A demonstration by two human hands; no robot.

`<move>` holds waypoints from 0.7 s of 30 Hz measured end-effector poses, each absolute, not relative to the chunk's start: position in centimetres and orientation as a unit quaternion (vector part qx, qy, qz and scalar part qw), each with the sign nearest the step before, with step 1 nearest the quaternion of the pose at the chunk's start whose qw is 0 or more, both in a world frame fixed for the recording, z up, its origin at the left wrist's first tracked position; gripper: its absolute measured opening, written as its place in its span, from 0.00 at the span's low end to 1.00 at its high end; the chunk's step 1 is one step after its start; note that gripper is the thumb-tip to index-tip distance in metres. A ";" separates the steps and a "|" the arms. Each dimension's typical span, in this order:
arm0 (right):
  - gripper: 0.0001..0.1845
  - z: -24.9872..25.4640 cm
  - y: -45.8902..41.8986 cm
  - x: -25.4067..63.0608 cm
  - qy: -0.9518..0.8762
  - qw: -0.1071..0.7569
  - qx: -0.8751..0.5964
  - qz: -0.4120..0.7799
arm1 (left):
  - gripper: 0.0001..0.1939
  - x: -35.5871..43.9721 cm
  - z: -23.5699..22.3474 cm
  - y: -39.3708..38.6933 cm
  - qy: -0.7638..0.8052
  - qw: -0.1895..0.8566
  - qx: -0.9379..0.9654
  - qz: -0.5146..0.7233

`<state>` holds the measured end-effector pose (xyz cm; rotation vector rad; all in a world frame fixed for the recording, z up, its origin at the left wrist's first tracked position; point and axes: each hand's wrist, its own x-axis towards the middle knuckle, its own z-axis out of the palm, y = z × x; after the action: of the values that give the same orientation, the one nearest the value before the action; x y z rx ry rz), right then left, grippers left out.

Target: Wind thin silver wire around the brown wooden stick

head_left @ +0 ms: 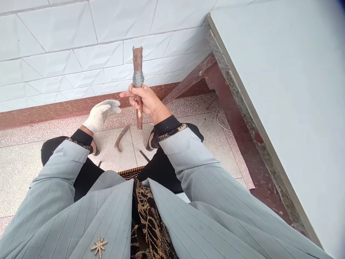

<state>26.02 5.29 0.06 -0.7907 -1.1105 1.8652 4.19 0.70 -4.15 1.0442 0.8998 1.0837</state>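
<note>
A brown wooden stick (138, 60), bound partway up with coiled grey wire (138, 78), is held above the floor (113, 158) in front of the tiled wall (99, 57). The bare right grip (144, 100) closes around it just below the wire, thumb across the wood, index finger extended toward the other hand. The left grip (101, 114), in a white glove, is empty and loosely open, fingers slightly bent, apart from the stick. A curved brown piece (121, 139) lies on the floor between the shoes (152, 140).

The right hand (145, 99) (bare) hides part of the brown stick (137, 60).
</note>
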 end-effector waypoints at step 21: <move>0.11 0.5 5.6 25.5 -0.348 0.463 -0.416 0.701 | 0.12 3.2 -4.2 1.0 0.462 0.335 0.803 0.173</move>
<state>25.49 5.62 0.54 -1.0237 -0.8556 1.7226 3.23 0.97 -4.23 2.0957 1.2053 0.4509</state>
